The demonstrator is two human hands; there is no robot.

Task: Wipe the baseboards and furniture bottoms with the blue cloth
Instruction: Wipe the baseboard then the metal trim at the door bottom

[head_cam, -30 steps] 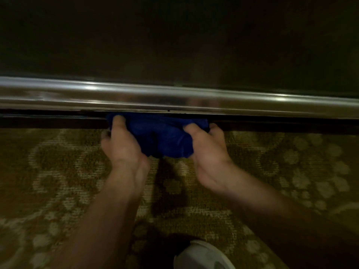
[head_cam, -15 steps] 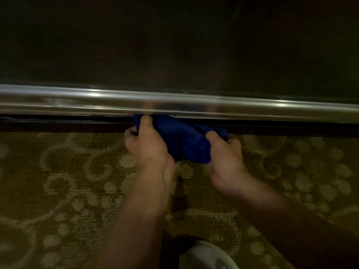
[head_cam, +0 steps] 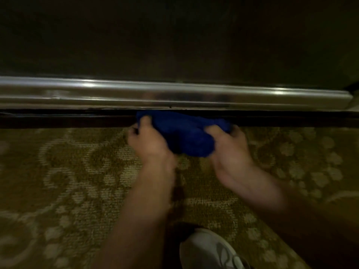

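blue cloth point(head_cam: 184, 136) bunched between both hands' fingers point(head_cam: 144, 121)

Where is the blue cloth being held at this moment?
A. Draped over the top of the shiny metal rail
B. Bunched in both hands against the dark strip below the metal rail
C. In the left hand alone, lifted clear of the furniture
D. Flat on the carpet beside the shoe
B: the left hand and right hand both grip the bunched blue cloth, pressed at the dark strip under the metal rail.
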